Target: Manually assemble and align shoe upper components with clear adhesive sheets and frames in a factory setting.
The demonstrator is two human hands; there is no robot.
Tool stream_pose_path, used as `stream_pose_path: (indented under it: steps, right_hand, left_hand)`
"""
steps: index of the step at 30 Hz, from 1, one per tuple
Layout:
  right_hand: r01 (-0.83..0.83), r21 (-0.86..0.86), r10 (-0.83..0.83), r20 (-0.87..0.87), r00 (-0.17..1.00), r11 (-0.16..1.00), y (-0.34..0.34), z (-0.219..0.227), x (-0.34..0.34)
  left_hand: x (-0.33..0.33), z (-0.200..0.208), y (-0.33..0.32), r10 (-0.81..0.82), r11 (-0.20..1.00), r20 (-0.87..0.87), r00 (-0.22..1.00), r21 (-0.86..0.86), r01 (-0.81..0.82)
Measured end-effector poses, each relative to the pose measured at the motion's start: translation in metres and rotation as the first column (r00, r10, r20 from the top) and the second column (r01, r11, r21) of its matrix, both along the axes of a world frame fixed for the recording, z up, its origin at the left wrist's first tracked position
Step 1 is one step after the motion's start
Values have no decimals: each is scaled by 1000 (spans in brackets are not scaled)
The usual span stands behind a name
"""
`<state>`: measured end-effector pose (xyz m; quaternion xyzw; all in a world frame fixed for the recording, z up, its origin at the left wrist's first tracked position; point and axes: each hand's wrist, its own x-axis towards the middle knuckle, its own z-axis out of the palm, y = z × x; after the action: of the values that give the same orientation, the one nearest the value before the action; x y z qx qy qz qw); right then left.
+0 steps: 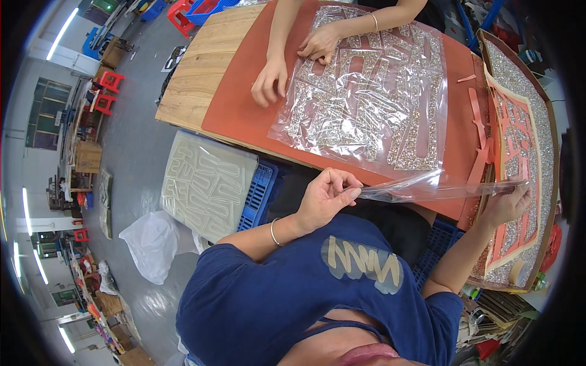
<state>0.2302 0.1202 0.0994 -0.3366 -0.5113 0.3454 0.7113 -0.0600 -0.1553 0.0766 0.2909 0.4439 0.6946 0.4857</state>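
Observation:
A strip of clear plastic film [421,190] is stretched between my two hands at the near edge of the table. My left hand [328,196] pinches its left end, thumb against fingers. At the right, my right hand [508,202] is closed on the other end, beside a pink stencil-like sheet in a pale frame [526,174]. Beyond the film, a clear sheet with sparkly cut shapes [397,79] lies on a red-orange mat [235,85]. A co-worker's two hands [320,44] reach in from the far side, one touching that sheet, the other over the mat by its left edge.
A tray of glittering grains [510,64] stands at the right, under the framed sheet. Pink strips [475,110] lie on the mat's right side. Left of me, a stack of pale patterned sheets [210,183] rests by a blue crate [259,194], near a white plastic bag [149,244].

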Motion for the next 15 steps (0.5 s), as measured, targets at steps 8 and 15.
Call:
stream_pose_path:
  steps: [8, 15]
  right_hand:
    - [69, -56, -71, -23, 997, 996, -8, 4, -15]
    - [95, -49, -98, -55, 994, 994, 0, 1, -10]
  left_hand:
    - [1, -5, 1, -32, 999, -64, 997, -32, 30]
    - [4, -5, 0, -14, 997, -57, 998, 73, 18]
